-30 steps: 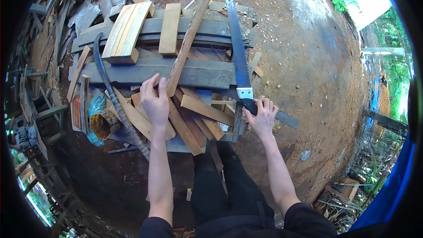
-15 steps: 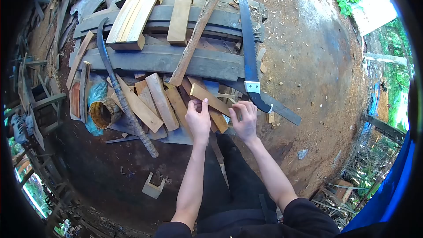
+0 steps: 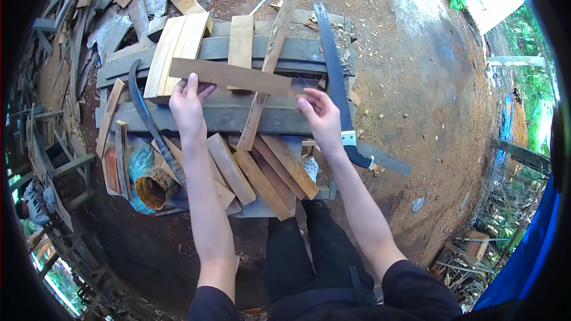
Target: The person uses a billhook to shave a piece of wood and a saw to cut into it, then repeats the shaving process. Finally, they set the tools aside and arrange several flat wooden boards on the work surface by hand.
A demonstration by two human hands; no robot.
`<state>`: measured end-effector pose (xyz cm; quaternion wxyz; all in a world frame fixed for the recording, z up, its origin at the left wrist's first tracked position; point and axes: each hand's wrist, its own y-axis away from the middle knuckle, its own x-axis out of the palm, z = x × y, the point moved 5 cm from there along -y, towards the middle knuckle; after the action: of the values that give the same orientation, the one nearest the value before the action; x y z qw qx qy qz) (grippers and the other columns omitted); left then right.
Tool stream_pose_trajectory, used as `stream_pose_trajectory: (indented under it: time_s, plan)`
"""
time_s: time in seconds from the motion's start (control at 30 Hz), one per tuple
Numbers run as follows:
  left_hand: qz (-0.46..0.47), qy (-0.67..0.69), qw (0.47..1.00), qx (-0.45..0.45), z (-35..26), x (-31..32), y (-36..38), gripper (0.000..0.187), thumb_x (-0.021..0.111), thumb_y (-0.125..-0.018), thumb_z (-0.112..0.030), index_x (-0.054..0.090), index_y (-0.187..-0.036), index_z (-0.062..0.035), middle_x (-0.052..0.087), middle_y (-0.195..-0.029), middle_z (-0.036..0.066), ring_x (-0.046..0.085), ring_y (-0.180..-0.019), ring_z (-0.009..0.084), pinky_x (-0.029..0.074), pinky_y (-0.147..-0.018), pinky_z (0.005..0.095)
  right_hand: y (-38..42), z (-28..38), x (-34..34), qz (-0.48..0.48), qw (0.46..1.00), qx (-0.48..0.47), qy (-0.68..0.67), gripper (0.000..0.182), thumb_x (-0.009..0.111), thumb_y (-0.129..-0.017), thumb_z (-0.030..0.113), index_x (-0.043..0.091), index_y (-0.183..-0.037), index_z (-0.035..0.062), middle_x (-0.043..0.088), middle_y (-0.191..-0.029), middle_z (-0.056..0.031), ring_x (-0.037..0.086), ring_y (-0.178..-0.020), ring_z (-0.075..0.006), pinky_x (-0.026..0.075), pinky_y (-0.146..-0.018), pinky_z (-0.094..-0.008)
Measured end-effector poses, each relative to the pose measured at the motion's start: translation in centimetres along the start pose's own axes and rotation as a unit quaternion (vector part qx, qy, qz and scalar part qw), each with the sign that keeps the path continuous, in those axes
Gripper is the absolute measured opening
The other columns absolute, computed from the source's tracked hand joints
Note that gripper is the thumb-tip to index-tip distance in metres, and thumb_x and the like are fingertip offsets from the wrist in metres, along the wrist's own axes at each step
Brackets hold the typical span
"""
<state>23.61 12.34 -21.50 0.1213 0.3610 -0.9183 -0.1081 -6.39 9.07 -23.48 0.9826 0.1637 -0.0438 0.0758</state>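
Pale brown wooden slat (image 3: 232, 76), blue-bladed saw (image 3: 333, 74) with black handle, grey planks (image 3: 220, 116).

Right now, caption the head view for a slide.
Both hands, left and right, hold a plank over stacked boards, saw alongside.

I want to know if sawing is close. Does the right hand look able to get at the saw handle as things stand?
Probably yes, once freed: the right hand holds one end of the wooden strip, and the saw handle lies uncovered just beside its wrist.
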Motion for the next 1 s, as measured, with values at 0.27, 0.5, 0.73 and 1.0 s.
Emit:
stream_pose_trajectory:
  time_s: [0.27,0.5,0.73,1.0]
  plan:
    - [0.004,-0.001,1.0,-0.031,2.0,-0.1,-6.0,0.025,0.057,-0.102,-0.015,0.058,-0.112,0.0079,0.066,-0.1,0.014,0.069,-0.086,0.0222,0.062,-0.076,0.0337,-5.7,-0.8,5.2,0.009,0.995,0.039,-0.087,0.036,0.075,-0.089,0.011,0.059,-0.118,-0.0051,0.069,-0.098,-0.0092,0.067,-0.085,-0.0121,0.057,-0.077,-0.0258]
    - [-0.038,-0.004,0.999,-0.031,1.7,0.2,-5.4,0.03,0.059,-0.101,-0.014,0.054,-0.12,0.009,0.064,-0.108,0.016,0.069,-0.094,0.0257,0.062,-0.082,0.0367,-6.1,-0.5,6.0,-0.021,0.997,0.047,-0.05,0.03,0.078,-0.087,0.012,0.062,-0.109,-0.0035,0.069,-0.09,-0.0058,0.064,-0.081,-0.0086,0.056,-0.076,-0.0238]
    - [-0.066,-0.024,0.996,-0.061,1.3,2.9,-1.7,0.065,0.07,-0.092,-0.005,0.027,-0.138,0.0082,0.06,-0.115,0.026,0.069,-0.096,0.0315,0.061,-0.083,0.039,-6.4,-1.1,5.7,-0.016,0.998,0.05,-0.042,0.025,0.074,-0.092,0.018,0.063,-0.103,-0.0026,0.068,-0.087,-0.0058,0.064,-0.078,-0.009,0.055,-0.074,-0.0237]
    - [-0.05,0.006,0.995,-0.084,3.2,5.0,0.1,0.066,0.075,-0.088,-0.006,0.026,-0.131,0.0065,0.059,-0.116,0.028,0.069,-0.096,0.0312,0.061,-0.082,0.0385,-5.7,-1.7,5.1,-0.002,0.995,0.071,-0.073,0.029,0.061,-0.101,0.026,0.064,-0.1,-0.0023,0.068,-0.085,-0.0069,0.063,-0.074,-0.0112,0.052,-0.072,-0.0255]
